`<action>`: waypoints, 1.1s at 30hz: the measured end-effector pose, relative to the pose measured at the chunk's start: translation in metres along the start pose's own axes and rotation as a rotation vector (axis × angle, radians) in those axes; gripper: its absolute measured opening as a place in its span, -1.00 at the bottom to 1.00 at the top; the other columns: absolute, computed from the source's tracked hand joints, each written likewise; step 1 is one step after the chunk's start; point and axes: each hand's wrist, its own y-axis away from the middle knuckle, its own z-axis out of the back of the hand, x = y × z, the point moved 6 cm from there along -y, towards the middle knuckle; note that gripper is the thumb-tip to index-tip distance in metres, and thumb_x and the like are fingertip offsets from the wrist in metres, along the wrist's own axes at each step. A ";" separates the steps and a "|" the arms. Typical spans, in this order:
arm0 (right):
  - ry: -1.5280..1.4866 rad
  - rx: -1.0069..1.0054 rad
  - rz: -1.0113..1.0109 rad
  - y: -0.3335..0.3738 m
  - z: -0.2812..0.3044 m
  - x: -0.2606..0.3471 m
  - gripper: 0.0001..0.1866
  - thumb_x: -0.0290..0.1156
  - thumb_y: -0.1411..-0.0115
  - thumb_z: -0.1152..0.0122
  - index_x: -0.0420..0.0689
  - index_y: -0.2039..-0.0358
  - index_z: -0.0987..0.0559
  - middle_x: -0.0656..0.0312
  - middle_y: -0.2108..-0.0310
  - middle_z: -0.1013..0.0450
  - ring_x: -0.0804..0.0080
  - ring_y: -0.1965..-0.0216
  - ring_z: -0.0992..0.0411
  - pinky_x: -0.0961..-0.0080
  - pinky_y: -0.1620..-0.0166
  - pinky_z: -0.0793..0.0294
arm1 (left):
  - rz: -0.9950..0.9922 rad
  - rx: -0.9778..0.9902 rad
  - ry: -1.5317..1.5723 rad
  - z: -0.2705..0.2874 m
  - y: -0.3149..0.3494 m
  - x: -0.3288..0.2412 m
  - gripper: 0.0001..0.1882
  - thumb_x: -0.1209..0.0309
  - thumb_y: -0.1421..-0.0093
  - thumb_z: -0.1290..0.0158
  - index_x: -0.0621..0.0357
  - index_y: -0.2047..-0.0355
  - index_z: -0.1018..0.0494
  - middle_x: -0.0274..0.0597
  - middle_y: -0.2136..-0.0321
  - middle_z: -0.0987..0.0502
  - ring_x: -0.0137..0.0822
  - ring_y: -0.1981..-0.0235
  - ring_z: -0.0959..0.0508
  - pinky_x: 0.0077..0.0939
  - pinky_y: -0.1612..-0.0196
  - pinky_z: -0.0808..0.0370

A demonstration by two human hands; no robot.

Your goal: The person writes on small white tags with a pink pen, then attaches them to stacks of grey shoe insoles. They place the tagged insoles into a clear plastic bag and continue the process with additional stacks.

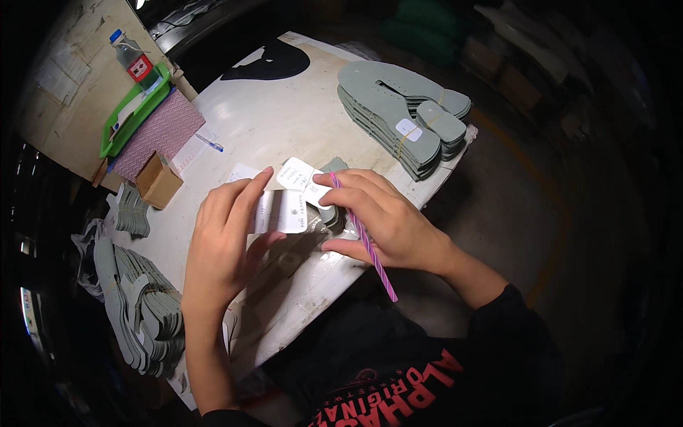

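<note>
1 pretty scuffed white tabletop [260, 124]: flat black curved piece [281, 62] at the far edge, banded grey-green flat cutouts [384, 110] stacked on the right, more grey-green cutouts [160, 313] bundled left, plus 1 open brown cardboard box [160, 186] and 1 pink zigzag-patterned box [162, 135].

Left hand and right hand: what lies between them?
White handwritten tags, with a small stack of grey-green cut pieces partly showing behind them, in the head view.

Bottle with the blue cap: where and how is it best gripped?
Probably around the bottle just below its blue cap, coming from the picture's right: that part rises above the green tray, while a pale board stands to its left.
</note>
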 end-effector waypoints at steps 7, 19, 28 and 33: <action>0.046 -0.177 -0.045 0.023 0.040 -0.007 -0.36 -0.61 0.04 -0.66 -0.18 -0.01 -0.46 -0.07 -0.11 -0.56 -0.12 -0.11 -0.54 0.10 -0.18 -0.55 | -0.286 0.006 0.116 -0.018 -0.061 -0.067 -0.14 0.37 0.04 -0.47 0.10 -0.34 -0.48 -0.06 -0.02 -0.58 0.04 -0.05 -0.58 -0.10 -0.15 -0.53; 0.245 -0.409 -0.270 0.103 0.108 -0.050 -0.38 -0.61 -0.06 -0.61 -0.17 -0.03 -0.39 -0.16 -0.18 -0.56 -0.07 -0.05 -0.54 0.13 -0.17 -0.54 | -0.427 0.003 0.497 -0.105 -0.140 -0.115 -0.05 0.38 -0.03 -0.51 0.07 -0.45 -0.37 -0.02 -0.07 -0.58 0.09 -0.09 -0.56 -0.12 -0.18 -0.54; 0.477 -0.589 -0.517 0.144 0.149 -0.095 -0.56 -0.61 -0.26 -0.46 -0.19 -0.01 -0.37 -0.16 -0.11 -0.62 0.07 -0.12 -0.62 0.16 -0.32 -0.48 | 0.243 -0.050 0.083 -0.208 -0.218 -0.118 -0.77 0.34 -0.18 -0.29 0.16 0.20 -0.77 0.02 0.07 -0.64 0.07 -0.10 -0.56 0.07 -0.09 -0.50; 0.415 -0.537 -0.503 0.152 0.149 -0.104 -0.60 -0.62 -0.29 -0.40 -0.23 -0.01 -0.37 -0.17 -0.12 -0.59 0.10 -0.16 -0.56 0.08 -0.48 -0.28 | 0.313 -0.076 -0.079 -0.224 -0.239 -0.120 -0.79 0.38 -0.06 -0.31 0.11 0.28 -0.78 -0.07 0.07 -0.61 -0.02 -0.09 -0.52 -0.06 -0.09 -0.38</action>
